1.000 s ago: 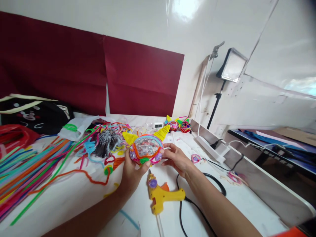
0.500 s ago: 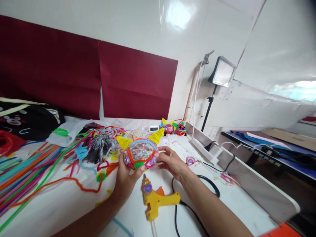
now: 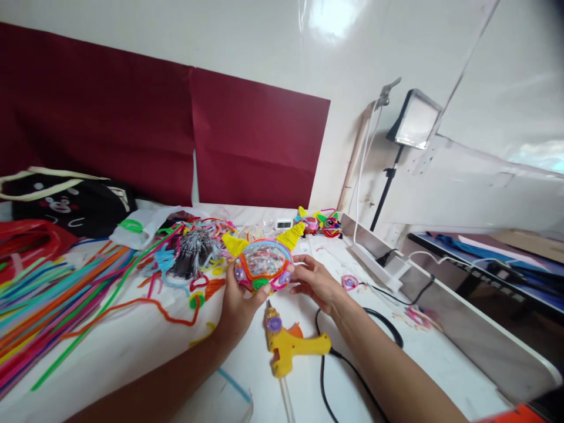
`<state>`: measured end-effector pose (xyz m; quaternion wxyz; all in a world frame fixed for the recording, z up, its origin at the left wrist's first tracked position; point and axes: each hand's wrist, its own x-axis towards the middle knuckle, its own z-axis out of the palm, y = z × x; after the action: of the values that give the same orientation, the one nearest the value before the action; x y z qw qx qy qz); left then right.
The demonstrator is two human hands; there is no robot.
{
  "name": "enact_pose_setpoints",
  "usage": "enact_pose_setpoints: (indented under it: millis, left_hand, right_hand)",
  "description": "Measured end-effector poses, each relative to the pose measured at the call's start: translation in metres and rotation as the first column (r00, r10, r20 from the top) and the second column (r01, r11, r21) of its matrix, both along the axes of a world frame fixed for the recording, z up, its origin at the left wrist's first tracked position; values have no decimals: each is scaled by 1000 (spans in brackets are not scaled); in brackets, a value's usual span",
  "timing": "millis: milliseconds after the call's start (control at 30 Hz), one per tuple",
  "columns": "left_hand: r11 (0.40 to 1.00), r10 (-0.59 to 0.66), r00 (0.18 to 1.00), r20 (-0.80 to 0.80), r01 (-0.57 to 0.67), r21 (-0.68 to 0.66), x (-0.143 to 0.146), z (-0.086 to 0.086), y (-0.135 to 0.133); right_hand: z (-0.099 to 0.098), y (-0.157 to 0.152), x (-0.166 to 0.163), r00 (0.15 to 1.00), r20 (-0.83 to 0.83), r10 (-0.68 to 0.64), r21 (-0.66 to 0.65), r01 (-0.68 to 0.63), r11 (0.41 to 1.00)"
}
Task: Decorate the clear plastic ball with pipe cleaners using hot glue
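Note:
Both hands hold a round craft ball (image 3: 262, 261) above the white table (image 3: 132, 346). It is clear and glittery inside, wrapped in coloured pipe cleaners, with two yellow cone horns. My left hand (image 3: 238, 305) grips it from below and the left, thumb on its front. My right hand (image 3: 314, 283) pinches its right side. Just under the ball lies a yellow glue gun (image 3: 286, 345) with a black cord (image 3: 352, 370).
Long coloured pipe cleaners (image 3: 53, 294) cover the table's left side, with a grey tangle (image 3: 194, 252) behind. Similar finished crafts (image 3: 319, 223) stand at the back. A black bag (image 3: 66, 202), a white power strip (image 3: 379, 261) and a lamp on a stand (image 3: 412, 120) are around.
The view shifted left and back again; the hands and ball kept nearly the same hold, the ball tilted slightly.

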<state>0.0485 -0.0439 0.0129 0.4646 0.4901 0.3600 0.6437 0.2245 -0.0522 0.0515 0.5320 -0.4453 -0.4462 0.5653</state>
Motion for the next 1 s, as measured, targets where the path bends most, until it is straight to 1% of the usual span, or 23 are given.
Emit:
enact_pose_setpoints:
  millis: [100,367,600,733,1000]
  left_hand:
    - [1000,-2,1000,-3,2,-5,0,1,-2]
    - [1000,-18,1000,7,18,-19,0,-4,2]
    - [999,-10,1000,-24,11,38,-1,-7,5]
    - [1000,-11,1000,-17,11,13,-1,-10,6]
    - [999,-30,1000,2,30,20,1,-2,2]
  right_hand:
    - [1,-1,0,1000,4,-1,-5,1,1000]
    - [1,-1,0,1000,20,-14,-8,14,1000]
    - [0,0,1,1000,20,-16,-11,16,1000]
    - [0,-1,0,1000,14,-14,-9,14,1000]
    - [1,-3,0,1000,9,-17,-14,17,1000]
